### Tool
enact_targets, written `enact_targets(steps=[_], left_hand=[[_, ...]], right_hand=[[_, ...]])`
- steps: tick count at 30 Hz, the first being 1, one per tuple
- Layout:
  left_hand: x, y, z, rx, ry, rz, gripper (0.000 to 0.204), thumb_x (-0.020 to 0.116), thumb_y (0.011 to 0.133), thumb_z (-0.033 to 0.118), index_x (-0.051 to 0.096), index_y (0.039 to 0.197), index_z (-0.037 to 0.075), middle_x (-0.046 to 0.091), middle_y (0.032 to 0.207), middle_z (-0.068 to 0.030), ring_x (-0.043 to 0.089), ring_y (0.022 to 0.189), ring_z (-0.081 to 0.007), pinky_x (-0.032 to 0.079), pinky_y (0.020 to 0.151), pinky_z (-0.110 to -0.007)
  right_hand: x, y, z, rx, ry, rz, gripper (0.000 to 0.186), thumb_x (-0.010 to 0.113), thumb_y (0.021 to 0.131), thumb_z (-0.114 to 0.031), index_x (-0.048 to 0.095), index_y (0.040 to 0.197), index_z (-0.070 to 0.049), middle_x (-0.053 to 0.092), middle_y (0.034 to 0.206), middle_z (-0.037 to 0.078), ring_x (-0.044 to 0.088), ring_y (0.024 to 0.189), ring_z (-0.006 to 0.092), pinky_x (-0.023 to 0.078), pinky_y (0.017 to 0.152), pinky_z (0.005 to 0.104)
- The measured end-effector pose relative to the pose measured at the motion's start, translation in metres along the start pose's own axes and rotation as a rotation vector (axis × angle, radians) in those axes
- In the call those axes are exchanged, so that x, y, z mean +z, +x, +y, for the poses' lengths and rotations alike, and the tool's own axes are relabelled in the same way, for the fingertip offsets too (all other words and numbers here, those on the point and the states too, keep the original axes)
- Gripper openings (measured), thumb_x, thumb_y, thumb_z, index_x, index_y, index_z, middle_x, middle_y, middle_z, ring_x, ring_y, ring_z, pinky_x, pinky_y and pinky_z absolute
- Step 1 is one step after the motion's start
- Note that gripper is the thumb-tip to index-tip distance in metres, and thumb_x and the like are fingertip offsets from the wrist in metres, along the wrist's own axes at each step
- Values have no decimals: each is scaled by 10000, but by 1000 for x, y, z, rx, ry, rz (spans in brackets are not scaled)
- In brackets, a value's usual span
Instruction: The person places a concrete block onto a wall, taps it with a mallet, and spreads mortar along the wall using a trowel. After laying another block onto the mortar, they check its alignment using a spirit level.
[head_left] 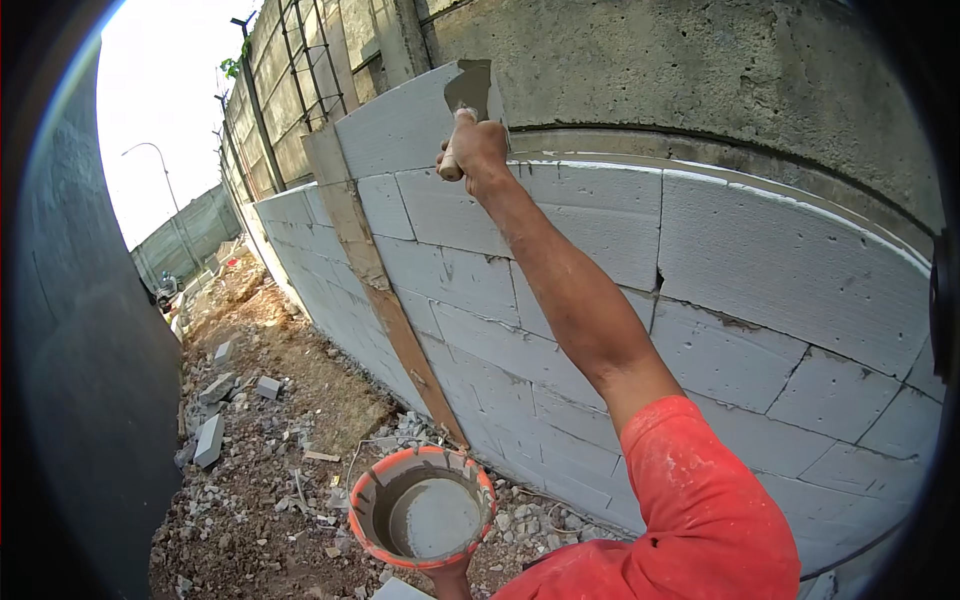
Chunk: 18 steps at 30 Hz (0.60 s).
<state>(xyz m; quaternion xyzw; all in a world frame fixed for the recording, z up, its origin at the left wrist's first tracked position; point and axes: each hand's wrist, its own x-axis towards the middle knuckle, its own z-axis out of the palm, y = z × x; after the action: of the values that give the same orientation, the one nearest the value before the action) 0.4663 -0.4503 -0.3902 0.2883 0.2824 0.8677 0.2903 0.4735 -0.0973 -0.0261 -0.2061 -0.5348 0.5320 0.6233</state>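
Observation:
My right hand (473, 152) grips a trowel (470, 85) by its handle, its grey, mortar-coated blade raised against the right end of a white block (392, 122) on the top course of the block wall (770, 270). Low in the view, my left hand (448, 575) holds an orange bucket (480, 500) from beneath, its fingers mostly hidden by it. The bucket has grey mortar smeared inside and wet mortar in its bottom. A strip of grey mortar (600, 160) lies along the wall's top, to the right of the raised block.
An older concrete wall (680, 70) rises behind the blocks, with rebar cages (310, 60) at the left. A concrete-smeared wooden board (400, 350) stands against the blockwork. Rubble ground (270, 460) with loose blocks (210, 440) runs between it and a dark wall (80, 330) on the left.

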Motion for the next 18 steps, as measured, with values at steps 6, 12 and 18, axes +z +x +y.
enact_targets(steps=[6, 12, 18], left_hand=[[-6, -2, 7, 16, 20, -4, 911, 497, 858, 755, 255, 1560, 227, 396, 1522, -110, 461, 1362, -339, 435, 1122, -565], [-2, -2, 8, 38, 53, -34, 939, 485, 837, 793, 273, 1553, 225, 417, 1507, -117, 478, 1346, -349, 447, 1108, -571], [3, -2, 16, 79, 95, -63, 968, 473, 816, 831, 291, 1547, 223, 437, 1492, -123, 494, 1330, -359, 459, 1094, -577]], right_hand=[[19, -31, 34, 170, 389, -116, 431, 376, 1076, -306, 556, 1013, 80, 644, 856, 164, 683, 644, 266, 652, 605, 419], [25, 26, -26, 124, 765, -66, 431, 325, 1082, -308, 566, 1068, 49, 665, 918, 189, 700, 816, 297, 636, 778, 458], [31, 41, -58, -19, 459, -106, 370, 426, 1061, -289, 544, 1125, 56, 657, 860, 147, 689, 742, 278, 629, 736, 457]])
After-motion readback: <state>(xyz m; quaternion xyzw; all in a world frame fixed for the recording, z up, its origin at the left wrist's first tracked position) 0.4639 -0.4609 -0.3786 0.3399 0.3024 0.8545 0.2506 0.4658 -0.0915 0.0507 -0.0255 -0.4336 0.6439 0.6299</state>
